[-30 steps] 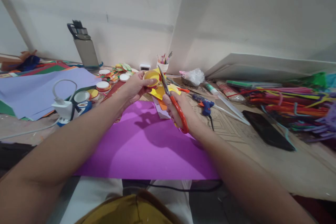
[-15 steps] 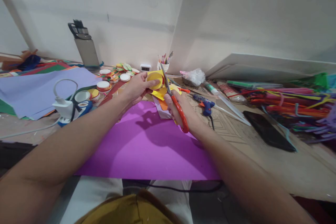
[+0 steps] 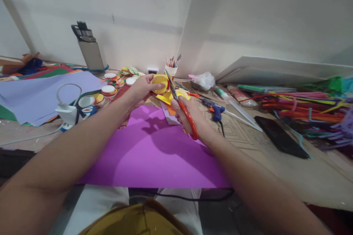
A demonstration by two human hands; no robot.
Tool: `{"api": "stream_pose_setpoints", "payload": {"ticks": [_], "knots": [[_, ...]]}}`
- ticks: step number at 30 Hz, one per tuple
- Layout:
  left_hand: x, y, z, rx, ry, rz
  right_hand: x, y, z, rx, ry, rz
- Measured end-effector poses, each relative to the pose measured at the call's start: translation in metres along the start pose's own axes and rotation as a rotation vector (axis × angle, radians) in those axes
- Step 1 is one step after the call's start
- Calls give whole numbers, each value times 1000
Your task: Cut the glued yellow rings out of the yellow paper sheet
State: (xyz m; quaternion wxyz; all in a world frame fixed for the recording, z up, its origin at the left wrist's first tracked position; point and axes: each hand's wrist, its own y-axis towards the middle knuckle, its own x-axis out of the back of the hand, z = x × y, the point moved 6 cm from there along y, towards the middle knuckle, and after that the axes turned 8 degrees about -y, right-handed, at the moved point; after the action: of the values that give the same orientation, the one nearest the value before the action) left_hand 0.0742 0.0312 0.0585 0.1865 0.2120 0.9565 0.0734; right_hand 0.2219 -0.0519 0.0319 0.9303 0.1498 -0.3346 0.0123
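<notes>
My left hand (image 3: 143,89) pinches a yellow paper piece (image 3: 160,83) with a round yellow shape on it, its thumb lying across the front. My right hand (image 3: 190,114) is wrapped round red-handled scissors (image 3: 189,121), whose blades point up and left beside the right edge of the yellow piece. Whether the blades touch the paper is hard to tell. Beneath both hands lies a large purple sheet (image 3: 154,154), with their shadow on it. More yellow paper (image 3: 165,98) and a small stack of orange and lilac pieces (image 3: 171,115) lie just behind it.
On the left are lilac sheets (image 3: 49,95), a white plug (image 3: 67,112), round lids (image 3: 109,90) and a grey bottle (image 3: 92,55). A brush cup (image 3: 171,69) stands at the back. A glue gun (image 3: 217,112), a phone (image 3: 281,136) and colourful pipe cleaners (image 3: 309,110) lie right.
My left hand and the yellow piece have moved slightly left. The scissor blades have shifted a little left and down, with my right hand still round the handles.
</notes>
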Motion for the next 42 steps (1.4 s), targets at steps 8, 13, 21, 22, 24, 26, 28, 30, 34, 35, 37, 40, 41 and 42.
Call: {"api": "stream_pose_setpoints", "payload": {"ticks": [8,13,21,22,24,26,28,30,34,35,37,40,41,42], "knots": [[-13,-10,20,71,-284,-204,-3,1,-6,-7,32,-7],[-15,-11,20,44,-274,-191,-3,2,-4,2,18,18],[-13,-6,24,43,-211,-74,-2,2,-1,-1,40,9],[-13,-6,23,37,-208,-65,-2,2,-2,3,43,12],[-14,-6,22,36,-203,-55,-3,1,-4,17,48,14],[-15,-7,21,45,-203,-57,-4,1,-6,24,53,3],[-15,-8,20,48,-204,-63,-4,1,-7,20,55,-4],[-15,-8,20,45,-205,-62,-5,1,-8,14,56,-2],[-14,-6,20,46,-193,-54,-5,1,-7,17,50,-4],[-13,-6,21,44,-189,-53,-5,0,-7,14,48,-7],[-12,-5,21,42,-187,-54,-5,1,-7,6,47,-11],[-11,-5,21,41,-188,-51,-4,1,-7,7,49,-7],[-11,-5,21,42,-189,-48,-4,1,-7,10,49,-2],[-11,-5,20,43,-190,-49,-4,1,-7,12,46,4]]}}
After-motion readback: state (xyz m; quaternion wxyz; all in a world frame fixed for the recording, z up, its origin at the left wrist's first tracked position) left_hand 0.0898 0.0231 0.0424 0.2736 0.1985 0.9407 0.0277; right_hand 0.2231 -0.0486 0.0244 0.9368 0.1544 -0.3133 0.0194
